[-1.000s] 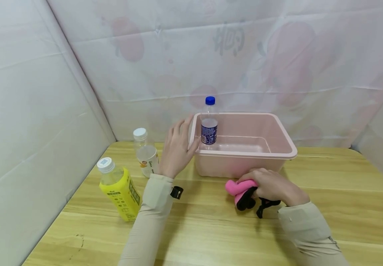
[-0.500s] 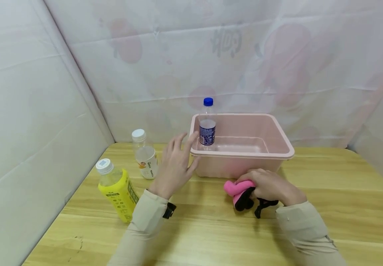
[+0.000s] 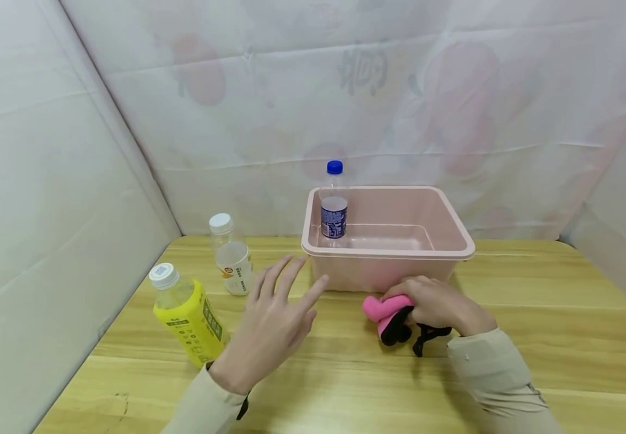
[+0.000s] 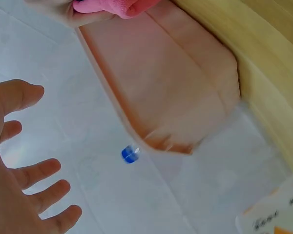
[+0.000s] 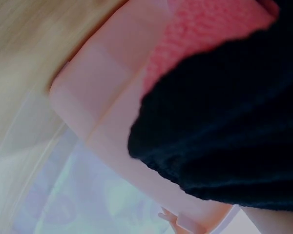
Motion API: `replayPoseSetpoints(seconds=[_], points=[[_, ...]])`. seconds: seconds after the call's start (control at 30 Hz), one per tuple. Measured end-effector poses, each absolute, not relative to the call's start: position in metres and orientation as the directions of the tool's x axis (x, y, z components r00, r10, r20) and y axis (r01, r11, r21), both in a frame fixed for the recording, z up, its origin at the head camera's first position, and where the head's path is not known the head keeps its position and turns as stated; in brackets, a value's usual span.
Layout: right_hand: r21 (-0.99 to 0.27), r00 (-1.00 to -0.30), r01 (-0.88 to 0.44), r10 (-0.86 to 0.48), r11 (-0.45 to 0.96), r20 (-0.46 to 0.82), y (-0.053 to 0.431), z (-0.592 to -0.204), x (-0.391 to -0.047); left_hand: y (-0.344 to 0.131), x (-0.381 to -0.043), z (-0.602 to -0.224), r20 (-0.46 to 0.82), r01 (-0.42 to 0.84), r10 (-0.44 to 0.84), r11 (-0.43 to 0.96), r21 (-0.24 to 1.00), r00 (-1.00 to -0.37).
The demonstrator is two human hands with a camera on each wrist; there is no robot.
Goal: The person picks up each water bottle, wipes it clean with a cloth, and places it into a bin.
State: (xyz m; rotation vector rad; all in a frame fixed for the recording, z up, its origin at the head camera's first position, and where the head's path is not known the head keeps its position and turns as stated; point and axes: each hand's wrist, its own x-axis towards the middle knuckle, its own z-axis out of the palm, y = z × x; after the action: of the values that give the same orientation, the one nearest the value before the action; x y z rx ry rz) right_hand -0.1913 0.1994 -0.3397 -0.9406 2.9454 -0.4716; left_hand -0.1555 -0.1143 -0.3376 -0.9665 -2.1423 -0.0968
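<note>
My right hand (image 3: 436, 303) grips a pink and black fabric bundle (image 3: 388, 308) just in front of the pink bin (image 3: 389, 251). A black strap end (image 3: 428, 337) hangs from the bundle, and its exact kind cannot be told. In the right wrist view, the black cloth (image 5: 219, 117) fills much of the picture and hides the fingers. With fingers spread and nothing in it, my left hand (image 3: 269, 328) hovers over the table before the bin's left corner. A blue-capped bottle (image 3: 334, 220) with a blue label stands upright inside the bin's left end.
Left of my left hand stand a yellow-sleeved bottle (image 3: 190, 325) and, behind it, a clear white-capped bottle (image 3: 235, 268). The wooden table (image 3: 552, 313) runs back to a pale printed curtain (image 3: 269, 120), which also hangs along the sides.
My left hand has drawn back from the bin's left rim, toward me and to the left, over the table. The right hand keeps its hold on the fabric bundle in nearly the same place.
</note>
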Motion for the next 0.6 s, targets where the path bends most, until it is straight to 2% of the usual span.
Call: replayPoseSetpoints(seconds=[0.17, 0.23, 0.33, 0.47, 0.53, 0.6], points=[[-0.293, -0.818, -0.565, -0.569, 0.771, 0.082, 0.199, -0.339, -0.19, -0.131, -0.141, -0.334, 0.706, 0.633, 0.6, 0.723, -0.277, -0.377], [-0.295, -0.818, -0.565, -0.569, 0.77, 0.083, 0.199, -0.339, -0.19, -0.138, -0.139, -0.332, 0.743, 0.628, 0.576, 0.727, -0.277, -0.339], [-0.29, -0.818, -0.567, -0.569, 0.771, 0.086, 0.2, -0.338, -0.19, -0.148, -0.139, -0.327, 0.828, 0.629, 0.509, 0.729, -0.269, -0.236], [-0.284, -0.819, -0.566, -0.568, 0.774, 0.086, 0.201, -0.338, -0.19, -0.16, -0.146, -0.317, 0.928, 0.596, 0.367, 0.759, -0.262, -0.06], [-0.286, -0.819, -0.565, -0.567, 0.774, 0.084, 0.201, -0.338, -0.19, -0.167, -0.147, -0.313, 0.959, 0.561, 0.284, 0.797, -0.224, -0.02], [-0.286, -0.819, -0.566, -0.568, 0.773, 0.083, 0.201, -0.338, -0.19, -0.174, -0.148, -0.311, 0.979, 0.53, 0.203, 0.833, -0.162, -0.02]])
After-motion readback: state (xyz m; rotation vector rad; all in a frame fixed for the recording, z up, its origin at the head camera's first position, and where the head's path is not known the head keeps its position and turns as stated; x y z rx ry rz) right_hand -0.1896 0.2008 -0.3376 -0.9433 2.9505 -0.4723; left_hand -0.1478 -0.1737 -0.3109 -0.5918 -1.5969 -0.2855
